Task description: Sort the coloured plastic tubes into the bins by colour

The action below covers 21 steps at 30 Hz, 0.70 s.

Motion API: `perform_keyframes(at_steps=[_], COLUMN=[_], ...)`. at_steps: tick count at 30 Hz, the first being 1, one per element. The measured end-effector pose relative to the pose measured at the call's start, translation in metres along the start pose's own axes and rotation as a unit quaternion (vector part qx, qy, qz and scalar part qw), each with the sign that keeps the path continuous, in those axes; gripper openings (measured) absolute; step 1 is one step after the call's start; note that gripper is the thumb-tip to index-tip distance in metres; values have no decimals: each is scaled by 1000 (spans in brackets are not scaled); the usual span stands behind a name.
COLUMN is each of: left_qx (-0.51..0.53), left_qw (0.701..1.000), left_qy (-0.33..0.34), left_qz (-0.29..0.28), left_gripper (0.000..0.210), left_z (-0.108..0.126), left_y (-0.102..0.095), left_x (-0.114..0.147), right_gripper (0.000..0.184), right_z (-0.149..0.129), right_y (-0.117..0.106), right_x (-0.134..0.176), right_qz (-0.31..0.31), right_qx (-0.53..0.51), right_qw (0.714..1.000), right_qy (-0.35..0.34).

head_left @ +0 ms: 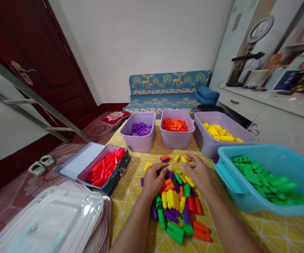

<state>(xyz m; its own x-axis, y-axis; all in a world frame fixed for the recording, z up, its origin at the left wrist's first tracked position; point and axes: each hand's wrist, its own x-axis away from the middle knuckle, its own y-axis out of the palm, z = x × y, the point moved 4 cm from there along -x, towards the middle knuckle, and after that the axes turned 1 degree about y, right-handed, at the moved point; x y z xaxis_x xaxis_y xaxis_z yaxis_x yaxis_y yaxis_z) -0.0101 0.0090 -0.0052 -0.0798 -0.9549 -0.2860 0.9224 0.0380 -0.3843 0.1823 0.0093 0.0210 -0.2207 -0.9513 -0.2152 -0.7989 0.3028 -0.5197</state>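
Observation:
A mixed pile of short plastic tube-like pieces [171, 199] in yellow, green, purple, orange and red lies on the table between my forearms. My right hand [199, 172], at the pile's far right edge, pinches a yellow plastic piece [184, 159] between thumb and fingertips. Across from it, my left hand [153, 179] is curled over the pile's far left side, thumb close to the fingers. Whatever it may hold is hidden. Just beyond the hands lie an orange piece [165, 158] with purple beside it and a loose yellow piece [176, 157].
Along the back stand lilac bins of purple [138, 144], orange [176, 140] and yellow pieces [207, 147]. A turquoise tub [231, 179] of green pieces is at right. A hinged box [120, 175] of red pieces sits left, behind stacked clear lids [62, 218]. Yellow patterned cloth [125, 214] covers the table.

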Motion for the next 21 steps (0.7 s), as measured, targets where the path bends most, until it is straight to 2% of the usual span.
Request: perform_keyframes(at_steps=[2,4,7,9,10,11,12,13,15,16,17,18,19,21], left_qx=[-1,-1,4,4,4,3,2,2,0,0,0,0,0,-2], left_qw=[1000,1000,1000,1000,1000,1000,1000,1000,1000,1000,1000,1000,1000,1000], left_qy=[4,7,12,12,11,10,10,8,5,4,4,4,5,7], left_qz=[2,3,0,-1,-1,0,2,4,6,5,4,3,2,3], left_gripper=[25,25,24,25,25,25,25,24,24,24,24,24,24,24], left_z=[0,1,3,4,4,4,4,3,3,2,2,1,1,1], left_y=[0,-1,-1,-1,-1,-1,-1,-1,-1,-1,0,0,0,0], left_x=[0,0,0,0,0,0,0,0,0,0,0,0,0,0], right_gripper=[46,42,33,28,27,26,28,30,33,35,37,39,40,41], right_z=[-15,-31,-47,-52,-54,-55,-56,-57,-56,-55,-55,-54,-53,-46], right_y=[-3,-4,-8,-12,-15,-20,-26,-33,-42,-42,-39,-34,-28,-18], right_x=[3,11,27,31,29,24,17,11,6,6,7,8,9,12], right_qz=[-44,-150,-318,-370,-354,-301,-217,-116,56,101,117,112,98,63], right_qx=[-110,-159,-125,-107,-125,-169,-235,-312,-449,-491,-514,-518,-505,-441], right_qw=[993,975,940,922,927,938,947,943,892,865,850,848,857,894], right_qy=[14,26,-2,-25,-27,-23,-17,-14,-12,-8,0,13,27,45])
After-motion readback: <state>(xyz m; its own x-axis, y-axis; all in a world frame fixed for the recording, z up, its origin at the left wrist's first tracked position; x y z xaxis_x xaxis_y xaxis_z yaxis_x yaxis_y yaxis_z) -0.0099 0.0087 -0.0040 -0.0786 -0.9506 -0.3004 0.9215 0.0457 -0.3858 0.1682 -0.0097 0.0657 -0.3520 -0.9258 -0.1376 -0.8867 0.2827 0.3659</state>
